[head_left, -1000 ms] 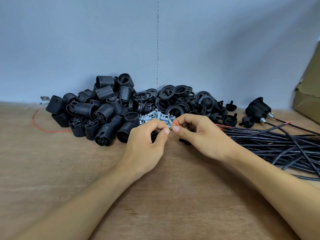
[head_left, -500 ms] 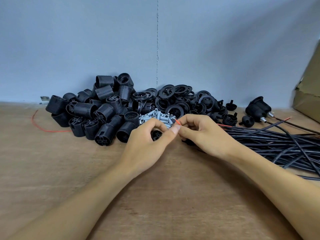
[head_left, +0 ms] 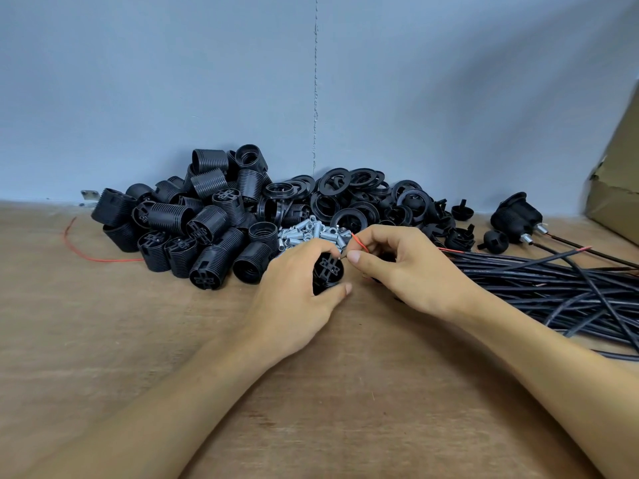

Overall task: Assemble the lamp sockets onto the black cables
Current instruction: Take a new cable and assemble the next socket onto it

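My left hand [head_left: 294, 299] grips a black lamp socket [head_left: 328, 271], its cross-shaped terminal end turned toward me. My right hand [head_left: 408, 271] pinches a thin red wire [head_left: 359, 243] between thumb and forefinger, right at the socket's upper edge. The cable that the wire belongs to is hidden under my right hand. A bundle of black cables [head_left: 553, 281] lies on the wooden table to the right of that hand.
A heap of threaded black sockets [head_left: 193, 223] lies at the back left, with black rings [head_left: 359, 198], small caps [head_left: 460, 233] and silver metal sleeves [head_left: 311, 233] behind my hands. An assembled socket [head_left: 515, 216] sits at the back right. A cardboard box [head_left: 619, 188] stands far right. A loose red wire [head_left: 90, 254] lies left.
My left hand has turned the socket so its terminal end faces me. My right hand's fingers have lifted the red wire up at the socket's edge.
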{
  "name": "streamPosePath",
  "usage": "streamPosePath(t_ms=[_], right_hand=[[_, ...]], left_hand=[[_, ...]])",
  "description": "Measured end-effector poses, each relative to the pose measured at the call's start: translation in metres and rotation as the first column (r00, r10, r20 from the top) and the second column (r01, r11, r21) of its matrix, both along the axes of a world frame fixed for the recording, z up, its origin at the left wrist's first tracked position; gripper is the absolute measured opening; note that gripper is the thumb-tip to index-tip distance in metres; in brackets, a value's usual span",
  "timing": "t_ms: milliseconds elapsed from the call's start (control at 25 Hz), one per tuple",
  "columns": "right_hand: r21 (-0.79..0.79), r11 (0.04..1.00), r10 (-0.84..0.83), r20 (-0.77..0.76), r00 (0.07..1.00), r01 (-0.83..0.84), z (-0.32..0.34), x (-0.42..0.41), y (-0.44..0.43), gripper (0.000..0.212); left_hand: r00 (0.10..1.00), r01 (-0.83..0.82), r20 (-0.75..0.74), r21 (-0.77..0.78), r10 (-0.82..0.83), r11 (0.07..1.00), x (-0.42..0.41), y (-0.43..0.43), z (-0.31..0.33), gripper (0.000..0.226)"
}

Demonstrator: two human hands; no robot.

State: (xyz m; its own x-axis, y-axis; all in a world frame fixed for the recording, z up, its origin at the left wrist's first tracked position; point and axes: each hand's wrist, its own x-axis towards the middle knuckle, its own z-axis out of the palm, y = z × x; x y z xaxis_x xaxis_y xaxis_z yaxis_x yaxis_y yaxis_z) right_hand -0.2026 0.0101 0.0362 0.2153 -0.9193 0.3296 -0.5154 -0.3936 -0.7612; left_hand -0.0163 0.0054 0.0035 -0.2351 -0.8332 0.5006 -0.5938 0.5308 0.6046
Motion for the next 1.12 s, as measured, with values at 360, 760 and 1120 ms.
streamPosePath(t_ms=[360,760,1120], right_hand=[[-0.073,0.997,0.030,-0.084,0.996,-0.037,0.0049,0.0075,0.0084,0.012],[-0.106,0.994,0.006,-0.133,0.991,-0.020,0.0024,0.0057,0.0056,0.011],[-0.059,0.998,0.027,-0.153,0.988,-0.036,0.0048,0.0072,0.0081,0.014]], left_hand=[[0.988,-0.036,-0.155,-0.142,0.013,0.989,-0.0004,0.0014,0.0044,0.026],[0.992,-0.092,-0.100,-0.161,0.077,0.983,0.0009,-0.0005,0.0029,0.033],[0.992,-0.080,-0.105,-0.167,0.063,0.983,0.0014,-0.0002,0.0030,0.034]])
